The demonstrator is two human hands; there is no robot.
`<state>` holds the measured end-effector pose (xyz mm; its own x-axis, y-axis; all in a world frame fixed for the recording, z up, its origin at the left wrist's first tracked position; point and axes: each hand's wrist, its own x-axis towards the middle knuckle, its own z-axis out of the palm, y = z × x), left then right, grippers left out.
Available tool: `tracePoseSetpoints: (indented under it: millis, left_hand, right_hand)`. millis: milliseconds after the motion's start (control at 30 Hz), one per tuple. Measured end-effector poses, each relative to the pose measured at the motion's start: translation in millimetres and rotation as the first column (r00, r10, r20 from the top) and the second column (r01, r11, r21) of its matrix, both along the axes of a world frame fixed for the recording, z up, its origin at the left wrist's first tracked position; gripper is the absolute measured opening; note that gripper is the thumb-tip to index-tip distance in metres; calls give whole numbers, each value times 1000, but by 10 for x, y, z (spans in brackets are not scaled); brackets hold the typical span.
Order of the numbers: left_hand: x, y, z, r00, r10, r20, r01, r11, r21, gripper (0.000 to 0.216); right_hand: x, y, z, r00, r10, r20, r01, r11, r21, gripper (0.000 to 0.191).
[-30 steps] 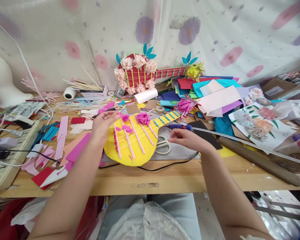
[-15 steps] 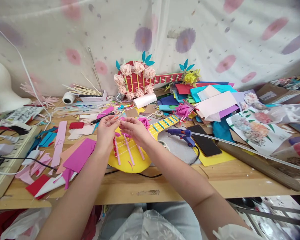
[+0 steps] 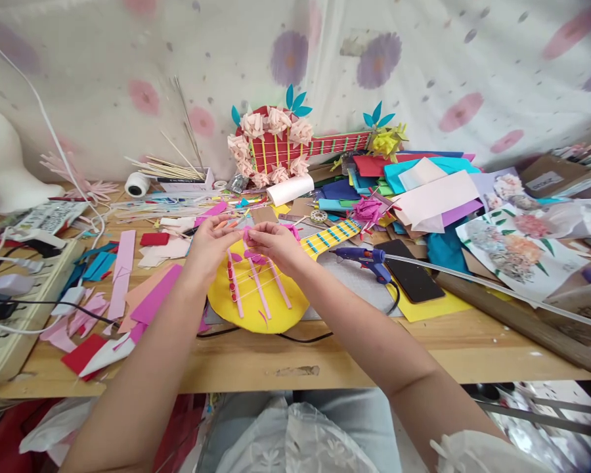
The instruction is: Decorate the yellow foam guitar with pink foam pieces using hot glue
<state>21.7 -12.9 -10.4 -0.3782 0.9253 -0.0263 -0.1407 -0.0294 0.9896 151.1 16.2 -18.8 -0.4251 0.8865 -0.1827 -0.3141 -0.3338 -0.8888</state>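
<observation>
Above a yellow paper guitar [image 3: 266, 320], both my hands come together with their fingertips nearly meeting. A small magenta paper piece [image 3: 247, 235] shows between the fingertips; its exact shape is mostly hidden. My left hand [image 3: 211, 244] is closed in a pinch on it from the left. From the other side my right hand [image 3: 274, 244] pinches it too. Pink paper strips [image 3: 259, 289] and thin pale strings cross the guitar's round body. Loose magenta petals lie on it under my fingers. Its neck, with blue bars [image 3: 328, 238], points to the upper right.
A red paper guitar [image 3: 270, 154] with pale pink flowers leans at the back. Right of my hands are a blue glue gun [image 3: 362, 255], a black phone [image 3: 414, 272] and a long wooden stick [image 3: 522, 322]. Paper scraps [image 3: 123, 269] and a power strip [image 3: 44, 309] lie left.
The view has shifted slightly, so the table sits a little differently in it. My hands stay together over the yellow guitar, and more magenta shows between the fingertips.
</observation>
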Motion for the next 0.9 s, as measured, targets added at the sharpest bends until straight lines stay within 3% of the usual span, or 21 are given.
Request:
tracePoseSetpoints:
  millis: [233,400,567,700,900]
  left_hand:
    - [72,52,-47,992,122,6,-122,992,-32,42]
    - [36,71,-53,997,80,-16,-80,996,-41,42]
    - [0,77,-58,998,40,-43,-44,994,-100,44]
    - [-21,52,-43,993,-73,-93,55,981,-184,42]
    - [-47,49,-66,969,-180,-171,138,963,-231,54]
  right_hand:
    - [-77,-6,-22,988,-156,4,156,986,-51,35]
    - [-58,3,7,975,-223,22,224,974,-39,37]
    - [27,26,-63,982,-189,11,189,982,11,40]
    - [63,26,-129,988,-131,77,130,991,24,39]
    - [95,42,-70,983,-130,133,130,991,9,38]
